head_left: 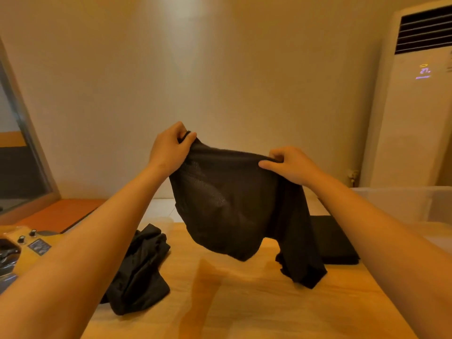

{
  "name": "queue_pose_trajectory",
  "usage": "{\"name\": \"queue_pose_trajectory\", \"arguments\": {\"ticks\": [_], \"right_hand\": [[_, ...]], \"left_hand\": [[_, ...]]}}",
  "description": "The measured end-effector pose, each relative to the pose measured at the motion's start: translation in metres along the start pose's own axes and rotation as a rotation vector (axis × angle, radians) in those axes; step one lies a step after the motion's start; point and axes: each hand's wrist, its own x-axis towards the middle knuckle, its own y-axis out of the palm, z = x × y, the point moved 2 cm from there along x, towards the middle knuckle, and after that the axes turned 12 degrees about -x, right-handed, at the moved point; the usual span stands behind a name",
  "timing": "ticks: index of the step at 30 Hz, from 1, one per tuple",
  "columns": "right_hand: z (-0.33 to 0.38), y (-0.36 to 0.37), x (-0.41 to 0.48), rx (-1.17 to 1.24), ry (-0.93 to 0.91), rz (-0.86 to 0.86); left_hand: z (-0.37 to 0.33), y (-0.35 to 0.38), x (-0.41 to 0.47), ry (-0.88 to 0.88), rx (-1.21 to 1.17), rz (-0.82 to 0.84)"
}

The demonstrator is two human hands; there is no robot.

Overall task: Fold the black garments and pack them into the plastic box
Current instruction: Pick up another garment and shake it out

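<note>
Two grips share one piece: the left grip (171, 149) and the right grip (291, 165) each pinch the top edge of a black garment (227, 206), holding it spread in the air above the wooden surface (244, 309); its longer side hangs down toward the wood. A folded black garment (335, 241) lies flat just beside the clear plastic box (401, 204) at the right, outside it; a crumpled black heap (139, 272) sits at the left, unfolded. The job looks well short of done: one piece folded, one in hand, one heap waiting; nothing visibly boxed.
</note>
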Motion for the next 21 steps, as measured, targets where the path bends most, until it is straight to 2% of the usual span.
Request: {"name": "queue_pose_trajectory", "arguments": {"ticks": [3,5,6,8,11,15,17,21], "right_hand": [[-0.01,0.034,-0.037,0.219,0.126,0.254],[-0.02,0.064,-0.067,0.166,0.18,0.489],[-0.027,0.079,-0.078,0.089,0.204,0.54],[-0.042,0.107,-0.088,-0.08,0.256,0.474],[-0.058,0.139,-0.094,-0.191,0.282,0.322],[-0.068,0.174,-0.105,-0.324,0.163,0.465],[-0.071,0.181,-0.106,-0.364,0.122,0.455],[-0.077,0.164,-0.087,-0.169,0.208,0.275]], "left_hand": [[0.017,0.015,-0.055,-0.147,-0.169,0.279],[0.036,0.023,-0.105,-0.276,-0.189,0.504],[0.047,0.027,-0.129,-0.315,-0.111,0.586],[0.07,0.033,-0.163,-0.301,0.105,0.645],[0.086,0.049,-0.193,-0.312,0.145,0.66],[0.095,0.073,-0.221,-0.427,0.055,0.796],[0.102,0.078,-0.226,-0.371,0.049,0.819],[0.112,0.065,-0.205,-0.371,-0.036,0.632]]}}
